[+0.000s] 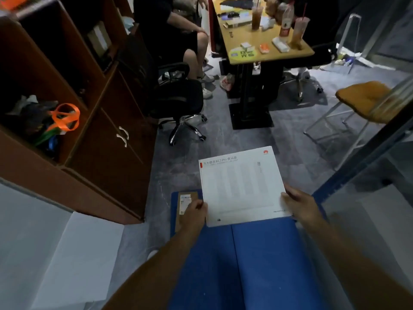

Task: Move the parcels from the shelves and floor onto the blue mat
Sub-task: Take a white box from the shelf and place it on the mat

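Above the blue mat [257, 265], both hands' fingers [290, 193] grip a white box [241, 186] printed "BE3 Pro".

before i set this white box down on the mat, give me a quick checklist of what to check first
1. Both hands on the box: ok. The left hand and right hand grip the near corners of the white box.
2. Box level: ok, it looks roughly flat, printed face up.
3. Box over the mat: partly. Its near part is over the blue mat, while its far end extends over the grey floor.
4. Free space on the mat: ok, a broad bare area lies near the person.
5. Clear of the brown parcel already on the mat's far left corner: cannot tell; the left hand covers part of it.
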Tool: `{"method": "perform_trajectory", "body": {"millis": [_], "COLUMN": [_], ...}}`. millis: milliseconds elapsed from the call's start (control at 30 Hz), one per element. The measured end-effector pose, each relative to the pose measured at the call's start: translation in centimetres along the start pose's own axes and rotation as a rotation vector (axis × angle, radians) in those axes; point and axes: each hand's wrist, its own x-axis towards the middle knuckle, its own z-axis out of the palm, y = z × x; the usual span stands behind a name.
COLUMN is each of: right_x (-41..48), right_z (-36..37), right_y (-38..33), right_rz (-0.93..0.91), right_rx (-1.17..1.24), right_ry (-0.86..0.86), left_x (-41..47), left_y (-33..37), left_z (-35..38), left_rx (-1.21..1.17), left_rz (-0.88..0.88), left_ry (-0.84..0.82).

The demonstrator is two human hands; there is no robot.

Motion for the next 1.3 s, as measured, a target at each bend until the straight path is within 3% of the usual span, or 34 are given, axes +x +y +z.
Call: {"method": "perform_trajectory", "body": {"millis": [200,333,667,900,1100,1167,1300], "right_x": [10.2,16.3,27.8,30.5,29.6,28.5,25.3], "right_z": [10.0,16.4,27.1,30.6,31.0,30.3,27.3], "right_y": [11.7,19.7,33.7,40.3,41.5,40.7,35.2], "right_rz": [0.172,0.282,0.379,0.367,0.404,0.402,0.356], "right_rx": [-0.089,-0.155,-0.138,-0.125,-0.193,-0.210,-0.208], "right_ry": [0.044,0.077,0.099,0.015,-0.148,-0.135,-0.063], "left_x": [15.9,25.1,38.3,40.8,40.9,39.6,34.3], "left_y": [-8.3,-15.2,-27.3,-31.5,-31.8,-30.9,-26.6], "left_z": [2.2,2.9,7.6,11.5,11.9,12.4,12.9], "left_rx": [0.068,0.111,0.141,0.090,0.241,0.268,0.272], "left_rz": [-0.084,-0.150,-0.261,-0.423,-0.219,-0.126,-0.107], "left_ry": [0.004,-0.082,-0.212,-0.068,-0.110,-0.193,-0.276]}}
